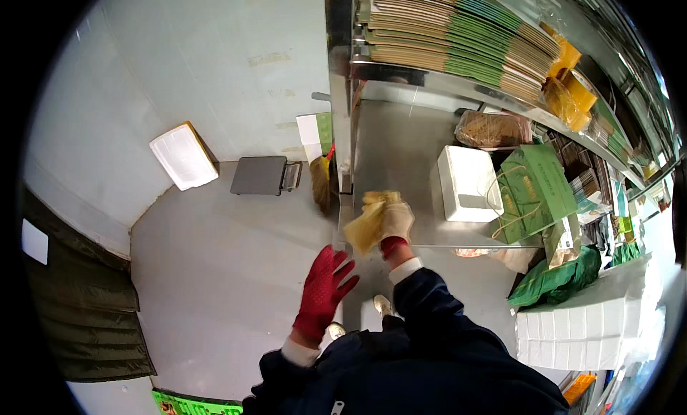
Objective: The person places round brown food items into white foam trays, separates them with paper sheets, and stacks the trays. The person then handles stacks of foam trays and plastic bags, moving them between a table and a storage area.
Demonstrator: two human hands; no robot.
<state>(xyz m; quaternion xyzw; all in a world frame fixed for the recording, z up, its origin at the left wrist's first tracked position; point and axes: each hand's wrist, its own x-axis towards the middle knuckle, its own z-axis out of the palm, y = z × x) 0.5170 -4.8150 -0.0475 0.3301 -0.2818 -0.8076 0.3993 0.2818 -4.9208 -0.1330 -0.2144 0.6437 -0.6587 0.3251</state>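
Note:
My right hand (397,222), in a work glove with a pale back and red cuff, is closed on a crumpled yellow cloth (365,230). Hand and cloth are beside the left front corner of a metal shelf (390,154), and the cloth is a little blurred. I cannot tell whether it touches the metal. Lower and to the left, my left hand (323,286) shows a red textured glove. Its fingers are spread and nothing is in them.
On the shelf stand a white foam box (469,182) and a green paper bag (537,189). Above, an upper shelf bears stacked flat cardboard (458,39) and yellow tape rolls (572,93). A broom (322,182) and flat grey platform (257,176) are by the wall; white foam blocks (572,329) stand right.

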